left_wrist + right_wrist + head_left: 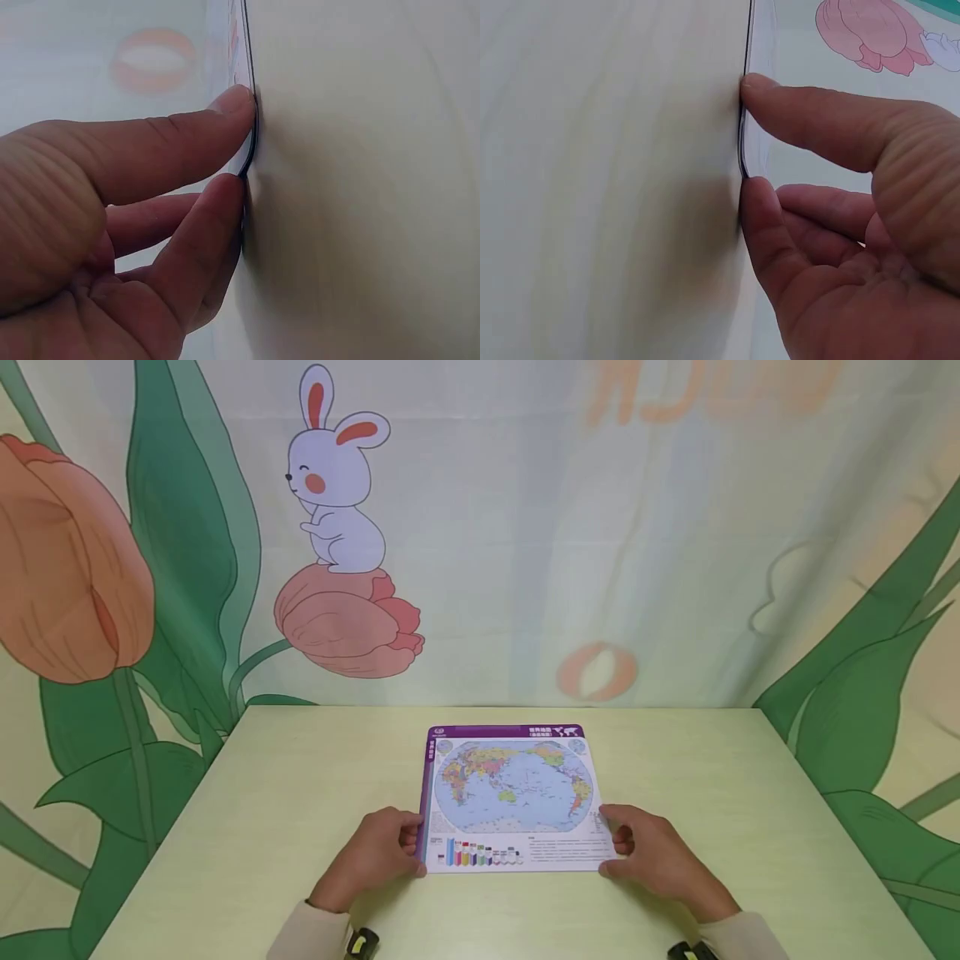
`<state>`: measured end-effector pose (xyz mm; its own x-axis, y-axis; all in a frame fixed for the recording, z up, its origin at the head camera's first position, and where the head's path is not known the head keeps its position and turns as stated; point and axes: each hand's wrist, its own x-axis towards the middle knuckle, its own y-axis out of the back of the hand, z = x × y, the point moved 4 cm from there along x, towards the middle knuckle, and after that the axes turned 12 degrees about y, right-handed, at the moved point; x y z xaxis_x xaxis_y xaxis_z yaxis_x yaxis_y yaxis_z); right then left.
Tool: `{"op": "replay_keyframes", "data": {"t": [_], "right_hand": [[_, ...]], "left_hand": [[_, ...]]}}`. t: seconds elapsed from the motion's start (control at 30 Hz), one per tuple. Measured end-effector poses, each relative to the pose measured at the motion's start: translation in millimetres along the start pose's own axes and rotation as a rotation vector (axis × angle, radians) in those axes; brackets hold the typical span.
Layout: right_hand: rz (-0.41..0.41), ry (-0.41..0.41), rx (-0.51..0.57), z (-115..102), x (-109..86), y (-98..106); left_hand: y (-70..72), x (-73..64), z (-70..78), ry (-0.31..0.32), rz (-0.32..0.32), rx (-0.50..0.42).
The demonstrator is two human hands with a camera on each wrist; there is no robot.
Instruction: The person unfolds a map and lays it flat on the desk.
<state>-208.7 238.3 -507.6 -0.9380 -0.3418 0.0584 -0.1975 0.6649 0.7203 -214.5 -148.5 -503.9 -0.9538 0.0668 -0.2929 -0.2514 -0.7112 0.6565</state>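
Observation:
A thin world map board [517, 793] with a purple top band and rounded corners lies on the table, its bar chart and small print along the near side. My left hand [375, 853] holds the board's near left corner, thumb at the near edge and fingers bent along the left side. At the opposite near corner, my right hand [662, 853] has the same hold. In the left wrist view, the thumb [225, 109] and index finger meet the rounded corner. The right wrist view has the thumb [780, 101] and index finger at the board's thin edge.
The pale wood-grain table [315, 760] extends on both sides of the board. Behind it hangs a curtain [480, 568] printed with a rabbit, tulips and green leaves. Dark straps [363, 943] circle the cuffs of the light sleeves.

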Motion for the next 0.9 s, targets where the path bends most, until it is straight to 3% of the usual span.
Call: {"op": "replay_keyframes", "data": {"t": [0.3,0.53,0.9], "right_hand": [[-0.039,-0.009,-0.041,-1,2.0,2],[-0.056,0.000,-0.053,1,5.7,3],[-0.079,0.074,-0.065,11,14.0,5]], "left_hand": [[-5.6,-3.7,-0.3,-0.017,-0.011,0.026],[-7.1,-8.7,-1.1,0.020,-0.016,0.026],[-10.8,-19.9,1.9,0.016,-0.005,0.024]]}}
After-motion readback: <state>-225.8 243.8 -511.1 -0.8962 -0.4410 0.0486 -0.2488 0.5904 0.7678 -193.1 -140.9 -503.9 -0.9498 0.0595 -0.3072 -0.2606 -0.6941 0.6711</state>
